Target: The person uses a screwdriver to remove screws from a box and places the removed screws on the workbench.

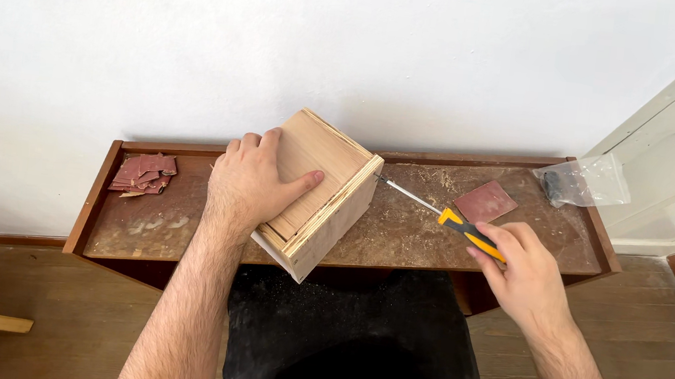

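My left hand [249, 184] lies flat on top of the plywood box [322, 192], fingers spread over its upper face and thumb stretched toward the front edge, pressing it down rather than closing around it. The box sits tilted on the near edge of the low wooden table [400, 235], partly overhanging my lap. My right hand [518, 274] is closed around the yellow and black handle of a screwdriver [444, 217], to the right of the box, and its thin metal shaft runs up and left until the tip meets the box's right side. Beyond the shaft lies a sandpaper square [485, 201]; more sandpaper scraps [144, 173] lie far left, and a clear plastic bag [582, 182] sits at the right end.
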